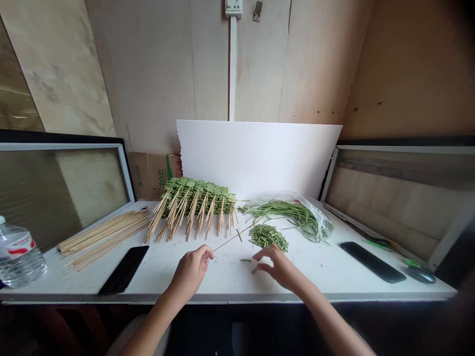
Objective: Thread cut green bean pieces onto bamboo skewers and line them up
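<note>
My left hand (193, 267) is closed in a pinch around the near end of a thin bamboo skewer (225, 242), which slants up to the right. A cut piece of green bean (239, 235) sits crosswise on the skewer, partway along. My right hand (276, 267) hovers with thumb and fingers apart at the near edge of a heap of cut green bean pieces (267, 235). One loose bean piece (245, 260) lies left of its fingertips, and another small piece (254, 270) shows close by the thumb.
Behind my left hand, filled bean skewers (202, 193) are stacked. Bare skewers (107, 231) lie left, beside a phone (124, 269) and a water bottle (22, 254). Long beans (289, 212) in a plastic bag lie behind the heap. A dark flat object (372, 261) and scissors (386, 242) lie right.
</note>
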